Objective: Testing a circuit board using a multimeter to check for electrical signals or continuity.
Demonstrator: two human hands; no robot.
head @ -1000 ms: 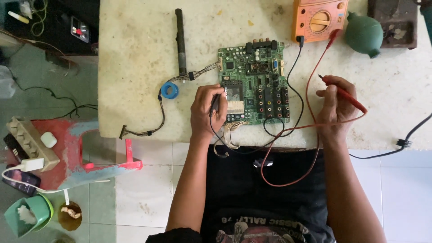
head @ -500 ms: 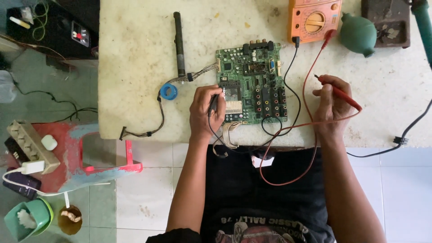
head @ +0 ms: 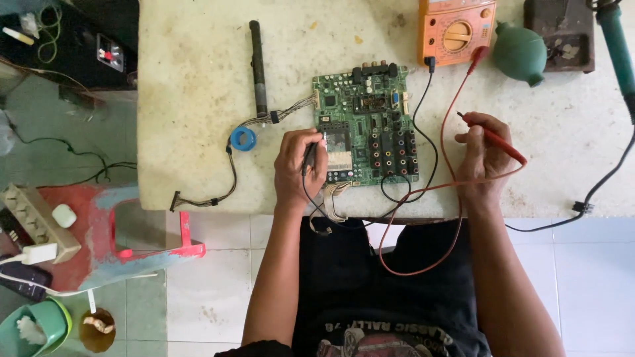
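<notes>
- Left hand [head: 299, 166] keeps a clenched grip on a slim black test probe [head: 309, 157], its tip pressed at the left edge of the green rectangular circuit board [head: 366, 127], beside the silver shielded block there.
- Right hand [head: 483, 158] pinches a thin red test probe [head: 493, 137] between thumb and fingers; its tip points up and left, held off the board and above the bare surface [head: 198, 99], well to the right of the board.
- Against the frames from a second ago, both hands sit in nearly the same places; the red probe has stayed clear of the board while the black one remains planted, so only one contact is made and no reading across two points looks possible yet, as I judge it.
- Red and black leads run from the probes in loops over the person's lap up to the orange multimeter [head: 456, 30] at the far edge.
- Near the board lie a black rod-shaped tool [head: 256, 66], a small blue ring-shaped core [head: 243, 138] on a wire harness, a teal rubber blower bulb [head: 520, 53] and a teal-handled soldering iron [head: 615, 39].
- Slack black lead crosses the board's right side and could snag the red probe's path.
</notes>
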